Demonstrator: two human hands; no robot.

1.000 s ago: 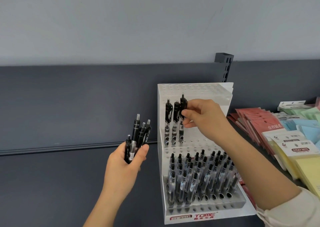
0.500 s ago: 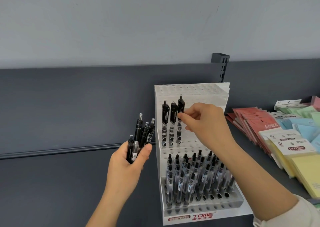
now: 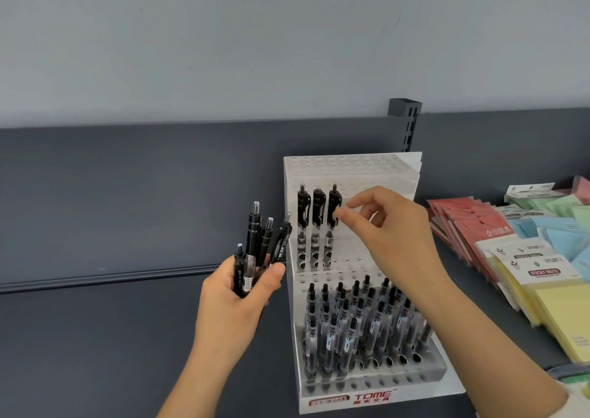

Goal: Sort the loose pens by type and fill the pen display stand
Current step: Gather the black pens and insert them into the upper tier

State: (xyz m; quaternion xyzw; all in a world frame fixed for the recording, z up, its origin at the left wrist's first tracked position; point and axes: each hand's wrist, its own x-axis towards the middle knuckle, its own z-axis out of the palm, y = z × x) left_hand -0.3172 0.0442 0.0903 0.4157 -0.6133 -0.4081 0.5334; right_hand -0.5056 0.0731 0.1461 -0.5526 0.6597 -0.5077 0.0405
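A white perforated pen display stand (image 3: 354, 168) stands on the dark shelf. Three black pens (image 3: 316, 223) stand side by side in its upper tier, and several black pens (image 3: 360, 315) fill the lower tier. My left hand (image 3: 230, 309) grips a bundle of several loose black pens (image 3: 255, 251), tips up, just left of the stand. My right hand (image 3: 389, 235) hovers in front of the upper tier, fingers loosely spread, thumb and forefinger tips just right of the third pen and holding nothing.
Stacks of sticky notes and coloured paper packs (image 3: 526, 248) lie on the shelf to the right of the stand. A dark shelf upright (image 3: 405, 120) rises behind the stand. The grey back panel (image 3: 127, 194) runs along the rear.
My right hand has let go of the third pen, which now stands in the upper tier, and has drawn slightly away to the right. My left hand still holds its bundle.
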